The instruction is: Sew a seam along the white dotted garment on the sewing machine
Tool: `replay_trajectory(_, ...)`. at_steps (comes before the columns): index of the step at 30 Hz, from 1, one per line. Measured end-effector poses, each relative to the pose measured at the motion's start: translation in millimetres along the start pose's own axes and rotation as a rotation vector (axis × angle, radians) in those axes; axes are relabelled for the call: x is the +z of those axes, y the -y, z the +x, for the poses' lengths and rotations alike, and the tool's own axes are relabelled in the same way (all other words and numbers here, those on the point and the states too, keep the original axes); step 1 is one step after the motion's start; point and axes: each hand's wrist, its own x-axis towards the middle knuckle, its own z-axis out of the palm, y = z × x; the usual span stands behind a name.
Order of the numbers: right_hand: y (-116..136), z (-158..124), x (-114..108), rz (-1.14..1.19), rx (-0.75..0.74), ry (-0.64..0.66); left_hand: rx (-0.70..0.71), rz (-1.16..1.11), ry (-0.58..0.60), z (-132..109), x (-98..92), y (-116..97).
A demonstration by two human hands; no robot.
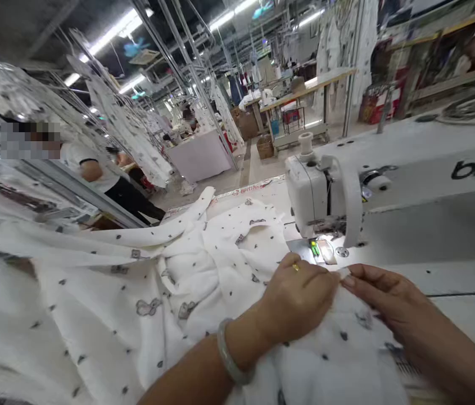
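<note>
Soft white printed fabric (186, 281), crumpled and dotted with small grey motifs, lies under both forearms and spreads away leftward from the fingers. Left hand (300, 295), gold ring and pale bangle, pinches a fabric edge with fingers closed narrow. Right hand (383, 298) pinches the same edge, fingertips meeting the left's. Just beyond the fingertips: glossy white sewing machine (389, 185), lit needle plate (324, 250).

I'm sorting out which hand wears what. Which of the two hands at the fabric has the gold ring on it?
The left hand, the one whose wrist also carries the pale bangle. It pinches the white printed fabric in front of the sewing machine. The right hand shows no ring.
</note>
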Motion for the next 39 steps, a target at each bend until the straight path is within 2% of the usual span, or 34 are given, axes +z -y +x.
replay_trajectory(5, 1, -7, 2, -0.074, -0.143, -0.019, -0.634, -0.443, 0.073, 4, -8.0, -4)
replay_trajectory(8, -4, -4, -4, -0.144, -0.217, -0.012, -0.868, -0.706, 0.127, 6, -10.6, -4)
replay_trajectory(13, -9, -2, -13, -0.272, -0.285, -0.014, -0.968, -0.925, 0.128, 6, -10.3, 0)
replay_trajectory(19, -3, -7, -3, -0.249, -0.266, -0.043, -0.968, -0.905, 0.143, 7, -11.2, 0)
replay_trajectory(21, -2, -7, -3, -0.234, -0.245, -0.013, -0.927, -0.835, 0.127, 7, -10.4, -2)
replay_trajectory(23, -2, -6, -4, -0.203, -0.201, 0.004, -0.802, -0.688, 0.091, 5, -7.9, -4)
replay_trajectory(25, -4, -6, -5, -0.167, -0.147, 0.002, -0.557, -0.474, 0.028, 3, -4.4, -4)
replay_trajectory(27, -5, -5, -7, -0.131, -0.098, -0.002, -0.246, -0.217, -0.024, 1, -1.6, -3)
replay_trajectory(29, -6, -4, -7, -0.086, -0.051, -0.015, 0.02, 0.037, -0.021, 2, -1.3, 0)
replay_trajectory(31, -6, -3, -7, -0.033, -0.014, -0.032, 0.186, 0.243, 0.027, 5, -3.6, 1)
replay_trajectory(35, -3, -2, -5, -0.019, -0.017, -0.06, 0.354, 0.452, 0.089, 10, -10.7, 0)
replay_trajectory(39, -2, -1, -5, -0.115, -0.07, -0.112, 0.432, 0.538, 0.082, 12, -13.1, 0)
